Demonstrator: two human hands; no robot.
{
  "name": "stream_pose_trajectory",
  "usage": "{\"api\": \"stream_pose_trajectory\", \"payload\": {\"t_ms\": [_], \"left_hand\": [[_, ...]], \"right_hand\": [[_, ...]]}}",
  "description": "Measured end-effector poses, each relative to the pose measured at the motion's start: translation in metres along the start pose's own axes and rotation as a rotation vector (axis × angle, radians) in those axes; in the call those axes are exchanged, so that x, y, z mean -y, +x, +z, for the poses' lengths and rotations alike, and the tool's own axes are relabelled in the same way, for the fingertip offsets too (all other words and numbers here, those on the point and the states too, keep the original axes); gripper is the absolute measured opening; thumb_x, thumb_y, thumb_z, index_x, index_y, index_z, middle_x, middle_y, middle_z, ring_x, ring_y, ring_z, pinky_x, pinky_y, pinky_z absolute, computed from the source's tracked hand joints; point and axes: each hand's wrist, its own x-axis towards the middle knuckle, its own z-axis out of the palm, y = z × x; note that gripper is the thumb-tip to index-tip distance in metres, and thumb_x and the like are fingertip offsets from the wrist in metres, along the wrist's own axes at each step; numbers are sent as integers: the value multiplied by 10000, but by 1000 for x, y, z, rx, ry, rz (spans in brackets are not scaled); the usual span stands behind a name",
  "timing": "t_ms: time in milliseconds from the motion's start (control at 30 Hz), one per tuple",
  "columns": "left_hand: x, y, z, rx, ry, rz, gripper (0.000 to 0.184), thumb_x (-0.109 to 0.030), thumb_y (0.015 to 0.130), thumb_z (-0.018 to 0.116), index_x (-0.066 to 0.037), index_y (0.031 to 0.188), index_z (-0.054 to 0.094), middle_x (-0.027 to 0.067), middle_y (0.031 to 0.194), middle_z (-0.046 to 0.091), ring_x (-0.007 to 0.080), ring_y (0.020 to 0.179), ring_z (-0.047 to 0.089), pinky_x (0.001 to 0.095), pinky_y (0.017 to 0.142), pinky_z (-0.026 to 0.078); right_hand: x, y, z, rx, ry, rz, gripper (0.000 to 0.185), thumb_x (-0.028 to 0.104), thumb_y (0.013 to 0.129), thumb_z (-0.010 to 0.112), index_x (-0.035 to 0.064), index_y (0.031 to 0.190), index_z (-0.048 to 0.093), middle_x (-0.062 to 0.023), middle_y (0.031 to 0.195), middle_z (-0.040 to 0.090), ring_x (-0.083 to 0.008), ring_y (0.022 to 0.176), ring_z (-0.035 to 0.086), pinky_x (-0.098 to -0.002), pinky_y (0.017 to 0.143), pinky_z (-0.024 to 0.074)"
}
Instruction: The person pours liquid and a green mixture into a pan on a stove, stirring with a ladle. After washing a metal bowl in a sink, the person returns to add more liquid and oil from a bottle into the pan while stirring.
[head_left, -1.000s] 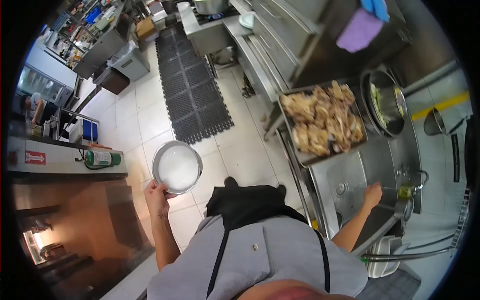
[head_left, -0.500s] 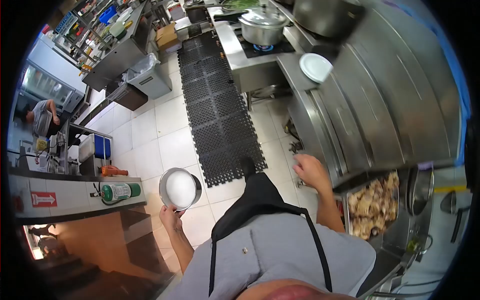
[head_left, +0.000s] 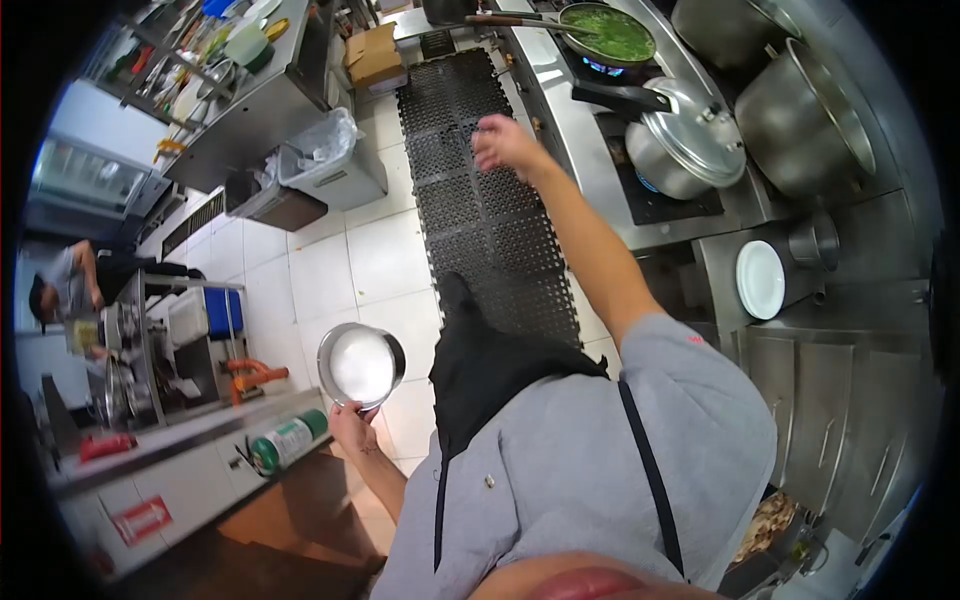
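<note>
My left hand (head_left: 353,427) grips the near rim or handle of a round metal pot (head_left: 396,362); the hand covers which part it is. Inside the pot is something white (head_left: 362,366), whose kind I cannot make out. My right hand (head_left: 507,146) is stretched forward over the floor mat, holding nothing, with loosely bent fingers slightly apart. To its right, a pan of green food (head_left: 610,32) with a long wooden-looking handle sits over a blue flame. Nearer stands a lidded pressure cooker (head_left: 680,140) with a black handle, on another lit burner.
A black perforated mat (head_left: 455,190) runs along the tiled floor. Large pots (head_left: 805,125) and a white plate (head_left: 760,279) stand on the right. Bins (head_left: 335,165) and a cardboard box (head_left: 374,58) are ahead left. A fire extinguisher (head_left: 290,442) and a co-worker (head_left: 75,280) are at left.
I have stepped forward and turned, so the stove is closer. My right hand has swung from beside the steel counter to out ahead. The pot stays in my left hand.
</note>
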Motion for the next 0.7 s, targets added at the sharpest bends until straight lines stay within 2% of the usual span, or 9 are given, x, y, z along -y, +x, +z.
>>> {"api": "stream_pose_trajectory", "payload": {"t_ms": [133, 200, 233, 333, 400, 467, 533, 600, 700], "left_hand": [[-85, 83, 93, 71, 79, -20, 103, 65, 779, 527, 10, 864, 540, 95, 773, 597, 203, 586, 624, 326, 486, 608], [-129, 125, 144, 143, 133, 10, 93, 59, 783, 525, 4, 857, 537, 85, 760, 589, 186, 585, 622, 320, 489, 609], [-150, 146, 169, 201, 164, 29, 91, 58, 784, 522, 3, 854, 536, 80, 755, 586, 175, 581, 618, 318, 491, 609], [-210, 201, 244, 300, 251, 59, 95, 63, 784, 510, 2, 852, 537, 71, 752, 587, 146, 568, 606, 308, 495, 607], [-245, 234, 302, 391, 260, 119, 96, 65, 788, 505, 2, 852, 537, 67, 747, 587, 136, 560, 598, 303, 493, 606], [-270, 268, 359, 477, 265, 147, 95, 68, 790, 500, 1, 846, 537, 66, 741, 586, 139, 558, 596, 302, 493, 604], [-295, 300, 414, 542, 295, 188, 86, 65, 801, 499, 1, 845, 536, 68, 740, 585, 144, 555, 594, 302, 498, 604], [-315, 324, 475, 613, 311, 189, 82, 56, 821, 506, -6, 858, 544, 58, 735, 582, 135, 566, 584, 308, 499, 579], [-347, 349, 565, 711, 385, 167, 85, 57, 815, 508, -11, 845, 549, 38, 716, 572, 107, 534, 536, 300, 510, 573]], "right_hand": [[20, 161, -42, -208, 294, 41, 427, 237, 898, 692, 7, 1208, 509, -140, 954, 581, -288, 776, 667, -394, 651, 579], [34, 221, -63, -421, 574, 74, 597, 263, 918, 671, -35, 1353, 389, -234, 1171, 525, -372, 1009, 625, -430, 794, 578], [43, 240, -70, -492, 601, 53, 740, 340, 904, 679, -59, 1403, 305, -279, 1259, 448, -419, 1078, 574, -475, 902, 534], [55, 291, -97, -636, 764, 18, 855, 403, 890, 680, -73, 1440, 231, -277, 1244, 463, -411, 1088, 563, -499, 966, 493], [43, 324, -120, -600, 973, -45, 591, 381, 906, 649, -21, 1272, 418, -233, 1183, 482, -384, 1109, 510, -505, 1017, 438], [49, 334, -118, -644, 1028, -109, 401, 314, 918, 630, 18, 1137, 472, -205, 1097, 519, -353, 1027, 541, -514, 992, 450], [45, 338, -111, -787, 1052, -171, 164, 181, 906, 608, 39, 916, 527, -145, 832, 574, -328, 830, 603, -535, 836, 517], [43, 329, -105, -856, 1046, -281, 103, 98, 862, 580, 40, 931, 531, -111, 767, 568, -259, 666, 593, -450, 603, 547], [73, 288, -99, -904, 966, -261, 85, 56, 833, 572, 34, 782, 507, -83, 622, 530, -209, 506, 530, -374, 511, 520]]}}
